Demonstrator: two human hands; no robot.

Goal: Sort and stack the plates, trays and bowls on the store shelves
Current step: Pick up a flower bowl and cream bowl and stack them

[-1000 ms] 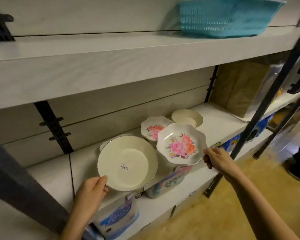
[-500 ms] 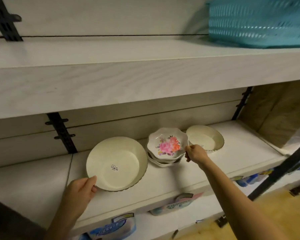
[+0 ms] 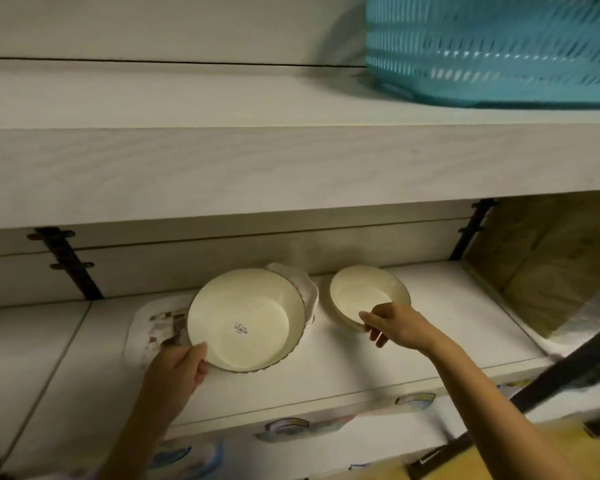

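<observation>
A large cream bowl (image 3: 243, 320) with a barcode sticker is tilted toward me over the middle shelf (image 3: 440, 344). My left hand (image 3: 179, 368) grips its lower left rim. A stack of floral scalloped plates (image 3: 309, 289) stands behind it, mostly hidden. To the right a smaller cream bowl (image 3: 364, 289) rests on the shelf. My right hand (image 3: 399, 327) pinches its near rim with thumb on top. A flat patterned white tray (image 3: 153, 327) lies on the shelf under the large bowl's left side.
A teal plastic basket (image 3: 499, 46) sits on the upper shelf at the right. A brown cardboard box (image 3: 551, 265) fills the shelf's right end. Black brackets (image 3: 70, 265) run up the back wall, and a black post (image 3: 551, 386) crosses at lower right. Packaged goods line the shelf below.
My right hand set the floral plate on the stack, let go and moved right to the small bowl's rim. The large bowl shifted right, now covering the floral stack.
</observation>
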